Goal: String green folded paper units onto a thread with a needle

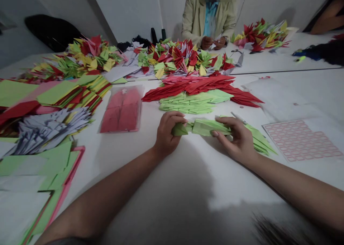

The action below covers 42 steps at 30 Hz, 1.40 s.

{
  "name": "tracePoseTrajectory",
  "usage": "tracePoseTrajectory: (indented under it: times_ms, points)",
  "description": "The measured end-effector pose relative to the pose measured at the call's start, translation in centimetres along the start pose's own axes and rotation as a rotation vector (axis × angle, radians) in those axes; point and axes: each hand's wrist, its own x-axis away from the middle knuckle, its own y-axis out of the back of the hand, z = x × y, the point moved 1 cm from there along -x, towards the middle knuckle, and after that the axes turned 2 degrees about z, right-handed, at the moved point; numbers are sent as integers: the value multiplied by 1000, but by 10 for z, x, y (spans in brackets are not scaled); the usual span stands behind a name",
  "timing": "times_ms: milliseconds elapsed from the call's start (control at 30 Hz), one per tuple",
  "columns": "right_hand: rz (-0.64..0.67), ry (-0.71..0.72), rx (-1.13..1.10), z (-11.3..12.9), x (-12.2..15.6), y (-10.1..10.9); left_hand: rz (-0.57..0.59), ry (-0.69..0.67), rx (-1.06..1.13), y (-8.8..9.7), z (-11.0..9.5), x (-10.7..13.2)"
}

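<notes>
Green folded paper is gripped in left fingers and right fingers, worktop beneath, apparently mid-shaping; the next move seems to call for a light, steady pinch.

A packet lies left of the left hand.
</notes>
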Motion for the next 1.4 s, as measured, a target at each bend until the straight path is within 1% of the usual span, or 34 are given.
tracePoseTrajectory:
  times_ms: [67,100,267,533,633,800,900,1100,1200,1267,1300,1400]
  points:
    - [-15,-61,-57,-3,3,-2,-5,-10,-1,0,0,0]
    - [-2,-67,-80,-3,4,-3,-1,-13,-1,0,0,0]
    - [41,23,-79,0,2,-2,22,-12,8,-1,0,0]
    - [109,97,16,5,-4,2,-30,14,4,-1,-1,0]
    - [124,99,42,5,-4,1,-41,-4,2,0,-1,-1]
    - [114,78,34,4,-4,1,-65,-62,-21,0,-1,0]
    - [109,84,37,4,-4,1,-70,-66,-26,0,-1,0]
    - [132,101,43,5,-5,1,-56,-77,-20,-1,0,1]
    - [138,104,29,5,-5,0,-30,-101,-22,-2,0,2]
    - [145,53,-4,4,-3,-1,1,-123,-13,-2,-1,2]
    - [148,-9,-39,4,-1,-1,19,-130,2,-2,-2,2]
    - [144,-291,-245,2,2,-4,62,-107,125,-1,-3,3]
